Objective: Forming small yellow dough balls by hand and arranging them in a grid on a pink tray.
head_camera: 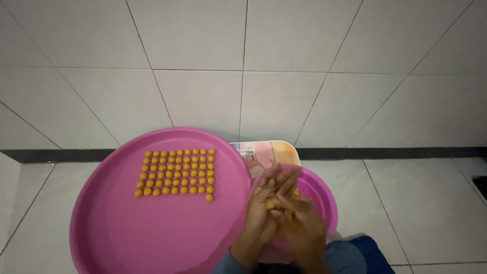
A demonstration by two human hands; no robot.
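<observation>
My left hand (261,210) and my right hand (299,218) are pressed together palm to palm over a small pink bowl (324,195). A small yellow-orange dough ball (270,204) shows between them, and bits of the same dough cling to my right fingers. To the left lies a large round pink tray (127,228). On its far half sit several rows of small yellow-orange balls (176,172), set in a neat grid. The bowl's contents are hidden under my hands.
A low table with a cartoon-printed top (269,151) peeks out behind the tray and bowl. White floor tiles surround it, and a white tiled wall with a dark baseboard (385,152) runs across the back. My blue-clad knee (355,253) is at the bottom.
</observation>
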